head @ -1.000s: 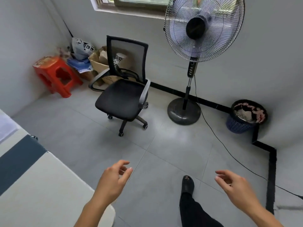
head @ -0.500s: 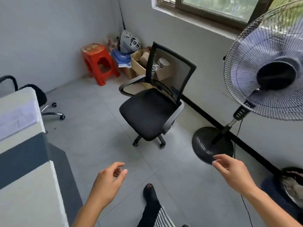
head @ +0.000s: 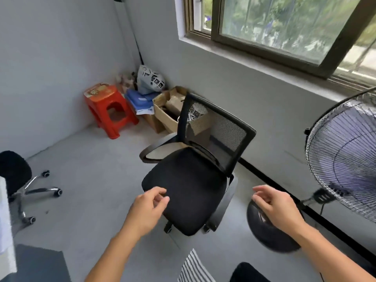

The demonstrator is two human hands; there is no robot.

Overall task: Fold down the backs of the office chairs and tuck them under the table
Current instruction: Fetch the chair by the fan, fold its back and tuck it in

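A black office chair (head: pixel 189 188) with a mesh back (head: pixel 219 127) stands upright on the grey floor, right in front of me, its back towards the window wall. My left hand (head: pixel 148 208) hovers over the seat's front left edge, fingers loosely curled and holding nothing. My right hand (head: pixel 274 206) floats to the right of the chair's right armrest (head: pixel 223 202), fingers apart and empty. A second black chair (head: pixel 14 176) with a chrome base stands at the far left, partly tucked beside the white table (head: pixel 5 226).
A standing fan (head: pixel 343 159) is close on the right, its round base (head: pixel 270 233) under my right hand. A red plastic stool (head: pixel 109 110), cardboard boxes (head: pixel 164 115) and bags (head: pixel 149 80) fill the far corner. A window runs along the right wall.
I have come closer to the mesh-back chair; it now fills the middle of the view. Both hands have moved forward, the left over the seat, the right beside the armrest.
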